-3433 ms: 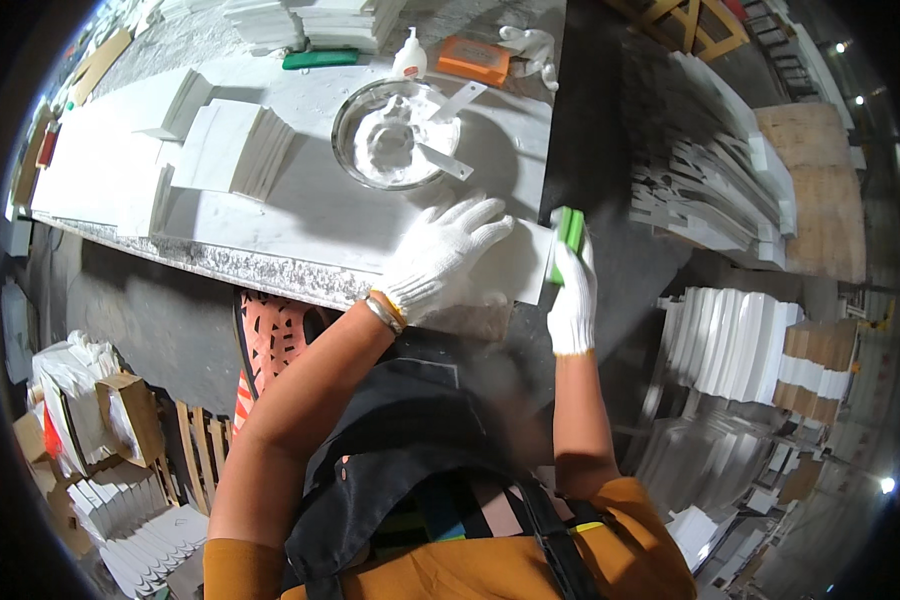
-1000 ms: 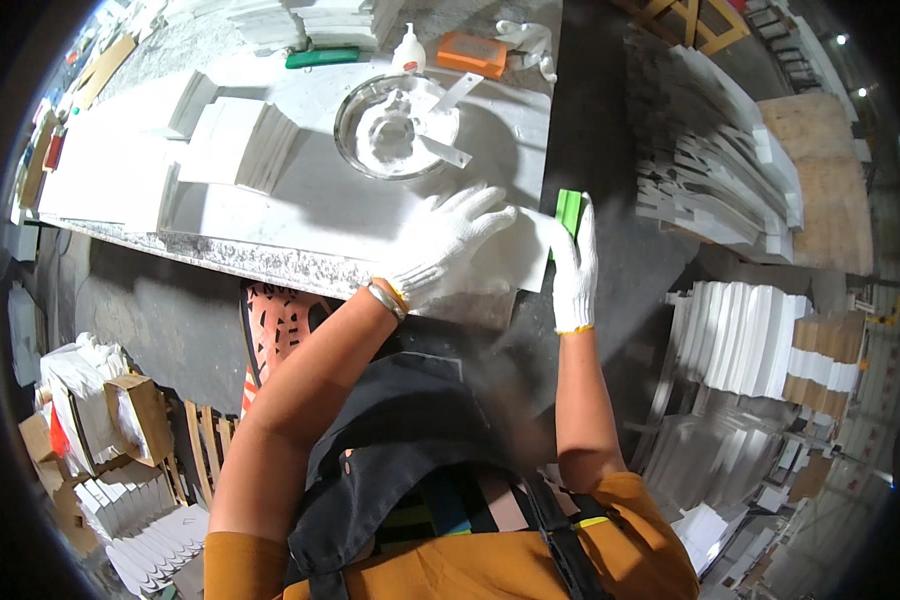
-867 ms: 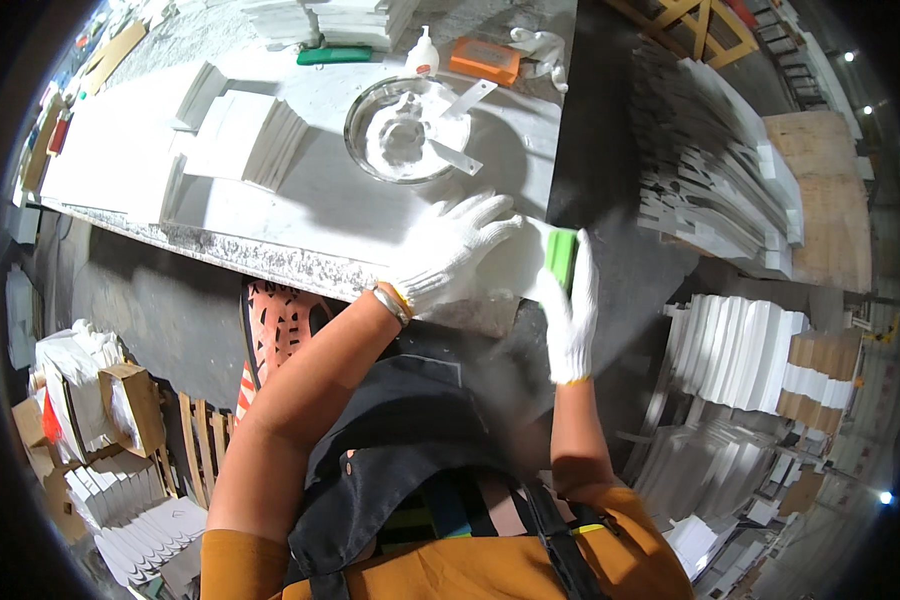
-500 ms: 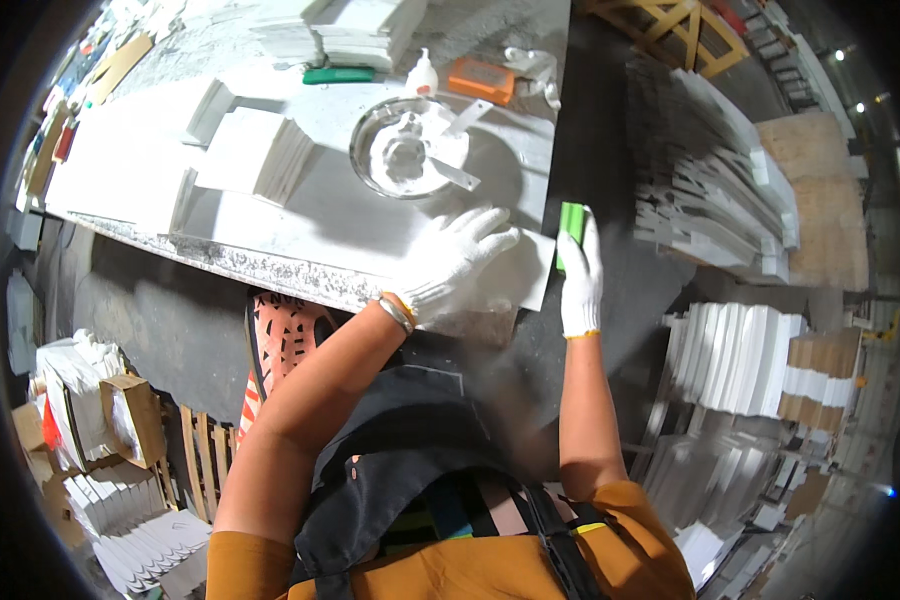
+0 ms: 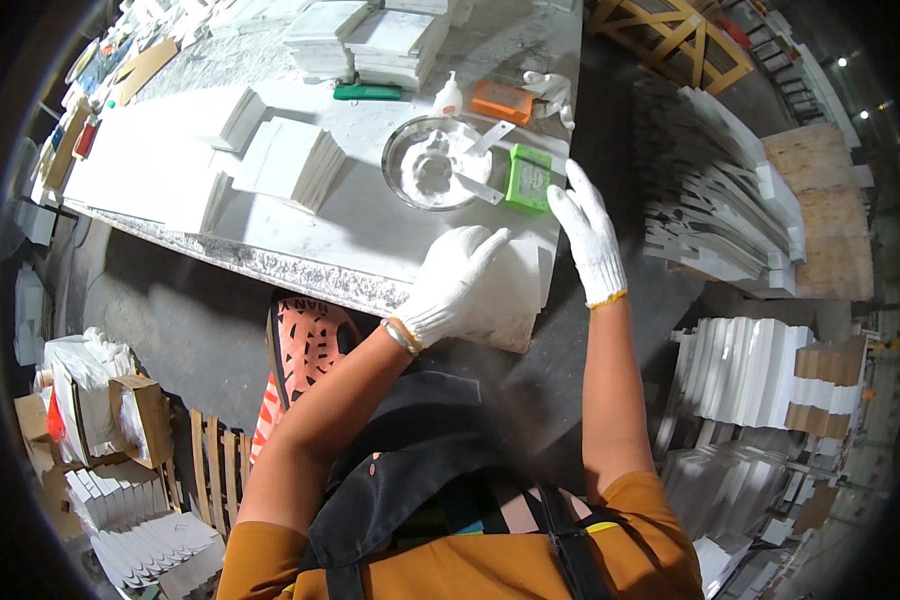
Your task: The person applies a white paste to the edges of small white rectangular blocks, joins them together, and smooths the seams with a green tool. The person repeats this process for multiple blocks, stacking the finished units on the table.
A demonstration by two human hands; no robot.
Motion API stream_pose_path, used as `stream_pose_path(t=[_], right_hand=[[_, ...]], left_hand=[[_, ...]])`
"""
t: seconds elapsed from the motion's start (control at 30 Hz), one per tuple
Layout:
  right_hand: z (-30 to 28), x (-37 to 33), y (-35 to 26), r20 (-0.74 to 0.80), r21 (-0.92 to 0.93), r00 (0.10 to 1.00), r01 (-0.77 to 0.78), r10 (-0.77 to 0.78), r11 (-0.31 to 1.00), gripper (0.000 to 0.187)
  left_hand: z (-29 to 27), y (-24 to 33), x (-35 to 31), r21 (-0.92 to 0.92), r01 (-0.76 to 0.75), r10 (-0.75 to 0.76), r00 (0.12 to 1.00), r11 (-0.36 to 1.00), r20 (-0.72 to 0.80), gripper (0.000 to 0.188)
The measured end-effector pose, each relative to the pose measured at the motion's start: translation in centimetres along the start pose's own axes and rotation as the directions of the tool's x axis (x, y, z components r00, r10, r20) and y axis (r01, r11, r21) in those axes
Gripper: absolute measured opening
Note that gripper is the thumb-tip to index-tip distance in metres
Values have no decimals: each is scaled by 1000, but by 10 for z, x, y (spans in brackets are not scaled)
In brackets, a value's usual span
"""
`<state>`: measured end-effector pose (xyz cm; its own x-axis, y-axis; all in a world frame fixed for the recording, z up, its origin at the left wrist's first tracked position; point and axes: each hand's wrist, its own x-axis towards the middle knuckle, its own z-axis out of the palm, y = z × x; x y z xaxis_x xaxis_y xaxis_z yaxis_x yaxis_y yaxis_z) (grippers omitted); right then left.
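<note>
A white slab (image 5: 515, 300) lies at the table's front right corner, its near end jutting past the edge. My left hand (image 5: 450, 285), in a white knit glove, is on this slab with its fingers bent and close together; part of them is hidden. Just off the table's right edge, my gloved right hand (image 5: 588, 235) is open, its fingers apart. Beside its fingertips a green rectangular hand pad (image 5: 528, 180) with a grey patch rests on the table. Left of the pad, a round metal bowl (image 5: 400, 185) holds white paste and two flat metal spatulas (image 5: 480, 188).
Behind the bowl are a white squeeze bottle (image 5: 448, 97), an orange block (image 5: 502, 102), a green block (image 5: 368, 92) and crumpled white gloves (image 5: 548, 92). Stacks of white tiles (image 5: 285, 160) stand farther left. White panels (image 5: 745, 365) and wooden crates (image 5: 680, 35) are at the right.
My right hand has set the green pad down on the table beside the bowl and let go. The fingers of my left hand have gone from spread to bent. The view has shifted slightly.
</note>
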<state>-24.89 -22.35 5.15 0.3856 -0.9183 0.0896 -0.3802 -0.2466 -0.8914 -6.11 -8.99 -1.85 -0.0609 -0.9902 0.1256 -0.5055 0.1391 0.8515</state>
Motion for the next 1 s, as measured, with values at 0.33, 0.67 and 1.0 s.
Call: stream_pose_path(t=[0.33, 0.67, 1.0], right_hand=[[-4, -118, -33, 289, 238, 855, -499, 430, 833, 59], [14, -148, -49, 176, 593, 941, -335, 288, 732, 36], [-1, -112, -43, -93, 488, 972, -146, 218, 861, 23]], left_hand=[[-11, 50, -37, 199, -185, 234, 937, 962, -261, 107], [-8, 62, -64, -844, 285, -336, 932, 455, 134, 78], [-17, 92, -81, -925, 323, -207, 937, 201, 282, 39]])
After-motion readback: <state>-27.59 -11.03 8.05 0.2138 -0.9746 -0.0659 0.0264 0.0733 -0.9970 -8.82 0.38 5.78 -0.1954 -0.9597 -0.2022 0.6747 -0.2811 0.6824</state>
